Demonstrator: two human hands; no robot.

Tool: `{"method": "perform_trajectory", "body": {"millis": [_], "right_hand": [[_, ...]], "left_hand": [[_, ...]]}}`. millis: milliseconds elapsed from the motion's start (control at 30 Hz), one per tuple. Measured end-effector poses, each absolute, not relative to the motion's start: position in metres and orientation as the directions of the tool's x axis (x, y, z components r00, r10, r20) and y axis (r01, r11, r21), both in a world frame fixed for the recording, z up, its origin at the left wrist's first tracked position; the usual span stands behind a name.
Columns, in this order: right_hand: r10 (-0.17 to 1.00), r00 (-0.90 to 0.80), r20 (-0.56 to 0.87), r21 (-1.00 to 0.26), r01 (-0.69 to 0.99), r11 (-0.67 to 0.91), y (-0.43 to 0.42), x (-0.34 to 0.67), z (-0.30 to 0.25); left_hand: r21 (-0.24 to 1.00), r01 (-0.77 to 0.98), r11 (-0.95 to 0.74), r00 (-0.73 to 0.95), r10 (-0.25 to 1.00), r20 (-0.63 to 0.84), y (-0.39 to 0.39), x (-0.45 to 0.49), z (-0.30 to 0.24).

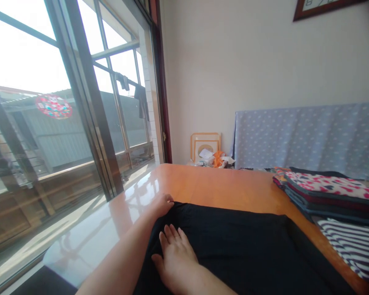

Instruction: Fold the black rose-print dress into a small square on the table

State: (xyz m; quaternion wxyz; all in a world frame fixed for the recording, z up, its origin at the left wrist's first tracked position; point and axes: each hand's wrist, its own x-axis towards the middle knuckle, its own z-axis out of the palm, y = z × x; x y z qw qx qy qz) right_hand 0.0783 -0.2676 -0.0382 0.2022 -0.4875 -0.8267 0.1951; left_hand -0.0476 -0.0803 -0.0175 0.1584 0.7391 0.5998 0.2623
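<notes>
Head view: two bare hands work at one large, plain black piece of cloth, which lies at the near middle of a glossy orange-brown wooden surface [221, 182] and runs out of sight at the near edge. One of the two, the left hand [166, 203], is at the far left corner of the black piece of cloth [242, 241], pinching its edge between thumb and fingers. The other, the right hand [178, 256], lies nearer, palm down over the cloth's left part, its fingers extended and a little spread, the thumb held out to the left. On the right of the surface stands one stack of folded fabrics [322, 200], mostly dark, its layers too tightly pressed to count; one pale folded fabric with pink and red patches [335, 183] is at its top. Just nearer than the stack lies one folded fabric in dark and white stripes [353, 248]. Beyond the surface, at the far right, hangs one blue-grey cloth with white dots [304, 137]. Left of it, against the wall, one light wooden frame [205, 134] stands behind a small heap holding one orange crumpled item [218, 159] and several white pieces. One round red patterned sticker [53, 106] is on the window glass at left, and two dark garments [142, 102] hang outside, farther right.
</notes>
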Motion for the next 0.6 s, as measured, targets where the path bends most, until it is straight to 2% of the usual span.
{"method": "perform_trajectory", "body": {"millis": [333, 600], "right_hand": [[0.886, -0.447, 0.126, -0.549, 0.712, 0.437, -0.267, 0.081, -0.036], [0.888, -0.439, 0.137, -0.535, 0.722, 0.440, -0.268, 0.082, -0.033]], "left_hand": [[0.690, 0.714, -0.120, 0.091, 0.993, 0.078, -0.065, -0.038, -0.016], [0.676, 0.735, -0.057, -0.008, 0.996, 0.093, -0.056, -0.034, -0.022]]}}
